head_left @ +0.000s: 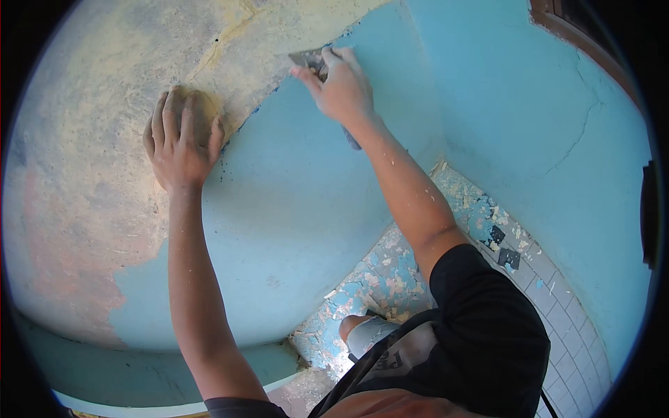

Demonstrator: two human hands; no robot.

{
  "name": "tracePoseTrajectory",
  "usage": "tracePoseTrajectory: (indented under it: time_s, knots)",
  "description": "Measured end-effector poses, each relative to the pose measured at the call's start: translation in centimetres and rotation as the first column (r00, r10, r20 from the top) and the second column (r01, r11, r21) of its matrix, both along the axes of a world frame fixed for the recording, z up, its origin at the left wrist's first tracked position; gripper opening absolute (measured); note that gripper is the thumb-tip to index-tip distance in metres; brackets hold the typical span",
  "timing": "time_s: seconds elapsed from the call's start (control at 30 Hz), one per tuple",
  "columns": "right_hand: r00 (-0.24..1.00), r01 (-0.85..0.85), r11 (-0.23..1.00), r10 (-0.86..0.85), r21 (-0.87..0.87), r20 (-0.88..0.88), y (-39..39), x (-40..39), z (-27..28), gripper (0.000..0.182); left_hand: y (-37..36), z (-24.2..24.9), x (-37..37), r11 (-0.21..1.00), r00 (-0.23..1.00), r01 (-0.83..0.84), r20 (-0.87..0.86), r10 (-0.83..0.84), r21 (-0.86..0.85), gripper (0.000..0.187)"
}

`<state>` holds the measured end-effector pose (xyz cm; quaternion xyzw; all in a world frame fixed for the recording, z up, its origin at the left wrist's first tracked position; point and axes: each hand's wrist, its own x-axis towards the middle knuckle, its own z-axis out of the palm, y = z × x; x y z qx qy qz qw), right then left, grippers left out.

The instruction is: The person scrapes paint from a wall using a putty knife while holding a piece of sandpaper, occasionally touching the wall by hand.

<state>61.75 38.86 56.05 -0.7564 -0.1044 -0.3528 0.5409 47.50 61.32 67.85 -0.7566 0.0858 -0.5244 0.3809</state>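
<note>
- the right hand [343, 87] is closed around a scraper [307, 60], its fingers up near the blade.
- the scraper lies across the paint edge [255, 111], the ragged line where blue paint [306, 174] meets a bare patch [97, 139] of wall; whether its whole blade touches the wall is hard to tell.
- its long axis slants across the paint edge: the dark, pale-flecked blade points up and left towards the bare side, while the handle's end shows under the wrist on the blue side.
- the left hand [182, 150] is open, laid on the bare patch with fingers slightly spread and pointing up, thumb just beside the paint edge.
- the bare patch is mottled yellow and grey, turning pinkish low down.
- well below the paint edge, blue and cream paint flakes [390, 268] litter the floor.
- farther from the paint edge, past the flakes, are grey tiles [568, 341].
</note>
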Motion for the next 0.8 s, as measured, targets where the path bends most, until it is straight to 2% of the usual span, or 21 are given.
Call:
tracePoseTrajectory:
  time_s: [0.1,0.17,0.2,0.27,0.4,0.47,0.5,0.57,0.6,0.67,0.7,0.8]
  knots:
    - [0.999,0.016,0.999,-0.014,-0.041,0.046,0.2,0.3,-0.7,0.090,0.0,-0.2,0.1,1.000,1.000,-0.019,-0.009,0.019,0.000,0.049]
    - [0.996,0.012,0.998,-0.018,-0.070,-0.091,-0.7,1.3,0.7,0.081,0.0,-0.1,-0.2,1.000,1.000,-0.010,-0.017,0.010,-0.004,0.049]
    - [0.995,0.009,0.997,-0.016,-0.070,-0.096,-0.4,1.0,0.2,0.081,0.1,-0.2,-0.4,1.000,1.000,-0.012,-0.023,0.012,-0.004,0.049]
    - [0.999,0.040,0.998,-0.039,-0.050,0.020,0.0,0.6,-0.8,0.081,-0.1,-0.1,-0.2,1.000,0.999,-0.028,-0.018,0.028,-0.002,0.049]
    - [0.998,0.059,0.995,-0.056,-0.083,0.037,-0.8,1.1,-0.8,0.082,0.0,-0.2,0.0,1.000,1.000,-0.011,-0.015,0.011,-0.004,0.050]
    - [0.972,-0.100,0.995,0.095,-0.012,-0.216,-2.4,0.7,1.4,0.091,0.0,-0.2,-0.2,1.000,1.000,0.002,-0.018,-0.002,-0.008,0.050]
    - [0.973,-0.095,0.995,0.091,-0.012,-0.213,-1.8,0.7,0.4,0.091,0.0,-0.2,-0.3,1.000,1.000,0.006,-0.016,-0.006,-0.008,0.050]
    - [1.000,0.017,0.998,-0.016,-0.058,0.016,-0.3,1.0,-1.8,0.092,0.0,-0.2,-0.1,1.000,0.999,-0.030,-0.012,0.030,-0.007,0.050]
    - [0.999,0.025,0.998,-0.023,-0.064,0.032,-0.8,1.7,-1.1,0.092,-0.1,0.0,0.3,1.000,1.000,-0.023,0.004,0.023,-0.013,0.050]
    - [0.999,0.030,1.000,-0.030,0.002,-0.034,-1.3,2.2,-0.8,0.091,0.2,-0.2,0.0,1.000,1.000,-0.011,-0.009,0.011,0.001,0.050]
    - [0.990,-0.058,0.998,0.061,0.028,-0.129,-2.1,1.6,0.5,0.092,0.3,-0.3,-0.3,1.000,1.000,-0.020,-0.018,0.020,0.003,0.050]
    - [0.996,-0.065,0.998,0.065,-0.010,-0.055,-1.4,1.1,-0.8,0.092,0.1,0.0,-0.2,1.000,1.000,-0.007,-0.013,0.007,-0.002,0.050]
